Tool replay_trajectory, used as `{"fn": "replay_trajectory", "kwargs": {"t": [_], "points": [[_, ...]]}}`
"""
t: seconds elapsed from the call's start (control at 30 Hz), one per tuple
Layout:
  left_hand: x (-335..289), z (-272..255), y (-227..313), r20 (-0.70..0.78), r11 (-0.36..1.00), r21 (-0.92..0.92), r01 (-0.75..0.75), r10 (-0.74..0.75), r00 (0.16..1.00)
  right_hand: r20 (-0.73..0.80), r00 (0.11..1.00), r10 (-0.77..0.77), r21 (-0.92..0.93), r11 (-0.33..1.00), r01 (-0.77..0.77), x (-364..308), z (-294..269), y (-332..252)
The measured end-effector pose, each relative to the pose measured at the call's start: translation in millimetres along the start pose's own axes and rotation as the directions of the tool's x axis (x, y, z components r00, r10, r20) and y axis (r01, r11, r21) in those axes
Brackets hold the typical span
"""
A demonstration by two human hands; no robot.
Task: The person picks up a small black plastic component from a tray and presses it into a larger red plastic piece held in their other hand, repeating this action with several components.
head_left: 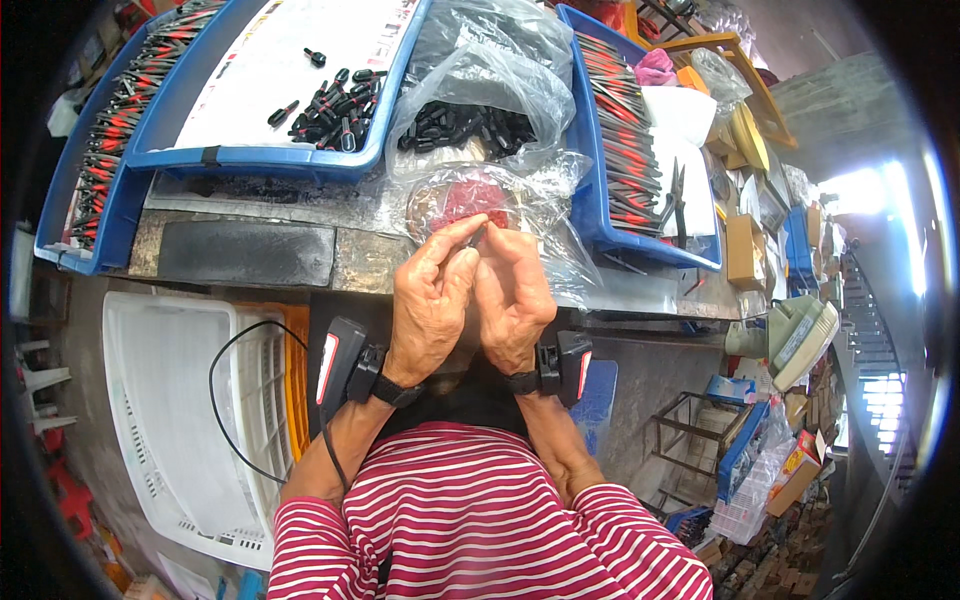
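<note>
My left hand (432, 305) and my right hand (515, 300) meet at the front edge of the workbench, fingertips nearly touching. Both are closed in a pinch. Whatever lies between the fingertips is too small and hidden to name. Just beyond the fingers lies a heap of small red pieces (468, 200) under clear plastic. Behind it, a clear plastic bag (490, 60) holds small black parts (465, 128). Similar black parts (340, 108) with a pale end lie loose on white paper in a blue tray (275, 160) at left.
Blue trays of red-and-grey slim tools (620, 130) stand at far left and right. Pliers (676, 205) lie in the right tray. A dark block (247, 253) sits at the bench front. Below are white plastic crates (165, 420); a scale (800, 340) stands at right.
</note>
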State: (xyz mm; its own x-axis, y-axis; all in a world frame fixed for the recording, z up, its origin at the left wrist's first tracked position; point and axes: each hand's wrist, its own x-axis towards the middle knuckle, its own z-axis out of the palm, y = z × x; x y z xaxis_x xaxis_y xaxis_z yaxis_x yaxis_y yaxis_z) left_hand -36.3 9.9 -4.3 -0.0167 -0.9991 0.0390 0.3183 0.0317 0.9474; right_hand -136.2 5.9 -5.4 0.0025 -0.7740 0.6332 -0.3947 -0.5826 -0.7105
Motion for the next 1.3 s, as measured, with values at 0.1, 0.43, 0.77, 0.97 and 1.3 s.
{"fn": "replay_trajectory", "kwargs": {"t": [0.1, 0.43, 0.77, 0.97, 1.3], "points": [[4, 1, -7, -0.048, 0.986, 0.036, -0.165, 0.166, 0.985, 0.012, 0.998, -0.059, -0.057, 0.997, 0.059, -1, 3, 0], [9, -10, -8, -0.006, 0.996, -0.074, -0.047, 0.047, 0.999, 0.108, 0.994, -0.027, -0.062, 0.997, 0.034, -7, -2, 1], [10, -30, 5, 0.215, 0.994, -0.009, 0.108, -0.104, 0.971, 0.203, 0.867, 0.455, 0.394, 0.772, -0.498, 8, -28, 3], [10, -40, 5, 0.289, 0.994, 0.107, -0.018, -0.014, 0.957, 0.344, 0.809, 0.477, 0.435, 0.683, -0.587, 7, -32, 10], [8, -49, 8, 0.363, 0.928, 0.312, -0.202, 0.079, 0.928, 0.416, 0.798, 0.437, 0.462, 0.654, -0.599, 4, -32, 15]]}}
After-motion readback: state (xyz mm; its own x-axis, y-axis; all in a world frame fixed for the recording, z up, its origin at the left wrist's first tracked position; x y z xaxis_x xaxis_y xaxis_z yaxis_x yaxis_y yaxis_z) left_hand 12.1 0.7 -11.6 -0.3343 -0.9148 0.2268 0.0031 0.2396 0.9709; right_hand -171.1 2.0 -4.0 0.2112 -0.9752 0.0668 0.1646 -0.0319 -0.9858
